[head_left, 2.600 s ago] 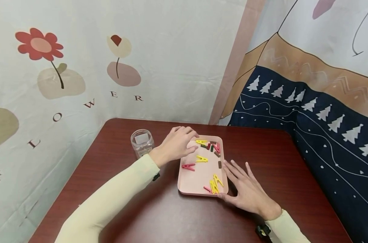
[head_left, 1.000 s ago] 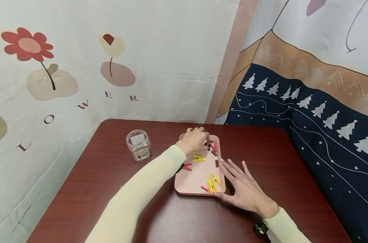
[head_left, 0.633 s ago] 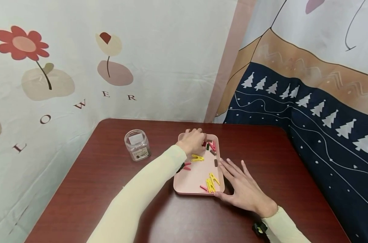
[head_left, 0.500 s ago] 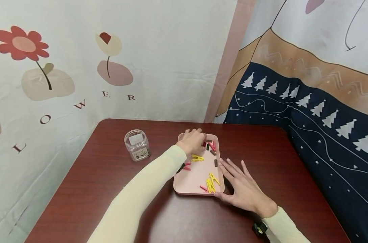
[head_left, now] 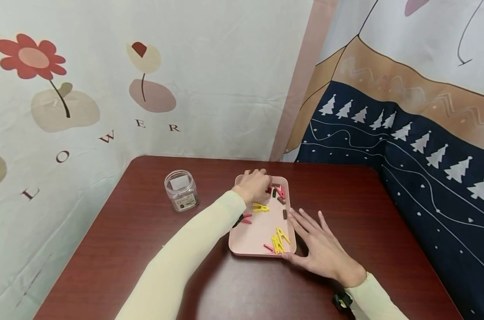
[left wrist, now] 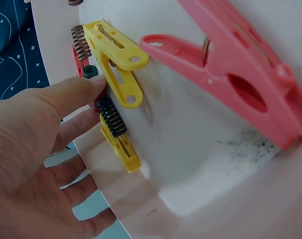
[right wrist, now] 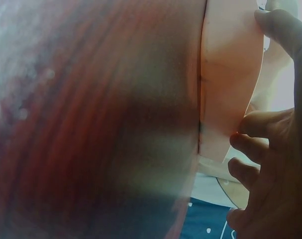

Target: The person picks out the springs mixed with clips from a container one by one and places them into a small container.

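My left hand (head_left: 255, 186) reaches over the far end of a pink tray (head_left: 247, 242), thumb and forefinger pinching a small dark red spring (left wrist: 95, 105), mostly covered by the fingertips. Close beside it in the left wrist view lie a dark green spring (left wrist: 111, 117), a yellow clothespin (left wrist: 118, 50) and another partly hidden yellow clothespin (left wrist: 125, 152). A pink clothespin (left wrist: 240, 74) is nearer that camera. My right hand (head_left: 327, 251) is spread along the tray's right side, its fingertips at the rim (right wrist: 255, 84) in the right wrist view.
A clear lidless jar (head_left: 182, 191) with a label stands left of the tray on the dark red table (head_left: 122, 231). Two more yellow clothespins (head_left: 281, 240), a pink piece (head_left: 268, 247) and a brown spring (head_left: 284, 214) lie in the tray's right part.
My left hand has moved right from over the tray's left edge to its far end and lowered its fingers to the springs; lately it stays there. The right hand stays at the rim.
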The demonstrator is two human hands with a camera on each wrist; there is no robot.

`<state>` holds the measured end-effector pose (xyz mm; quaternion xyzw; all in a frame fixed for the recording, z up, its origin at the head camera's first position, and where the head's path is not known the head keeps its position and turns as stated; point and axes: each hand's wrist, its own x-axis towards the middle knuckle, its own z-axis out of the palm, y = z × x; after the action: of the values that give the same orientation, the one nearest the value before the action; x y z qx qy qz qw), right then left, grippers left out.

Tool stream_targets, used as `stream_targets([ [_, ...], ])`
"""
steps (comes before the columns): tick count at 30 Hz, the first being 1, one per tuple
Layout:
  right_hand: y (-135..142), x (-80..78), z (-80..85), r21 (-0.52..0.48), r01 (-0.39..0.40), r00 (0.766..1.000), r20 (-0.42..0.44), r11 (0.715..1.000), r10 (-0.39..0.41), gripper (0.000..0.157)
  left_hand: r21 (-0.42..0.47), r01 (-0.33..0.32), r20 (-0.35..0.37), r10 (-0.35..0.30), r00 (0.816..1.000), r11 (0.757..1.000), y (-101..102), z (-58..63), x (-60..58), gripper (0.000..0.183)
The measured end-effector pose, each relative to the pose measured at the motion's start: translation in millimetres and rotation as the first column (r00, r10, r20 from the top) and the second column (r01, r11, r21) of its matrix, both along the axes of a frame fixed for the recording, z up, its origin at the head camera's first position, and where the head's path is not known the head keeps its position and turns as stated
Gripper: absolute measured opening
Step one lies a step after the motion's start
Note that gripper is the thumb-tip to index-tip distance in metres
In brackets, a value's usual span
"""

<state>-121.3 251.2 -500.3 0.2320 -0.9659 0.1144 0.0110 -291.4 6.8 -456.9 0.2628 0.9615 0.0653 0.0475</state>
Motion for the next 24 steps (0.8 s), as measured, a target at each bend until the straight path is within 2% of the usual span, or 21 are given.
stream_targets([
  [11, 1, 0.4, 1.3, 0.003, -0.008, 1.0, -0.006, 1.0, 0.008, 0.111, -0.022, -0.002, -0.01, 0.002, 1.0, 1.0, 0, 3.0, -0.5, 0.027],
  [24, 2, 0.0, 0.4, 0.001, -0.011, 1.0, -0.003, 1.0, 0.011, 0.111, -0.02, 0.008, -0.04, -0.009, 0.999, 1.0, -6, 11.9, 2.3, 0.034],
])
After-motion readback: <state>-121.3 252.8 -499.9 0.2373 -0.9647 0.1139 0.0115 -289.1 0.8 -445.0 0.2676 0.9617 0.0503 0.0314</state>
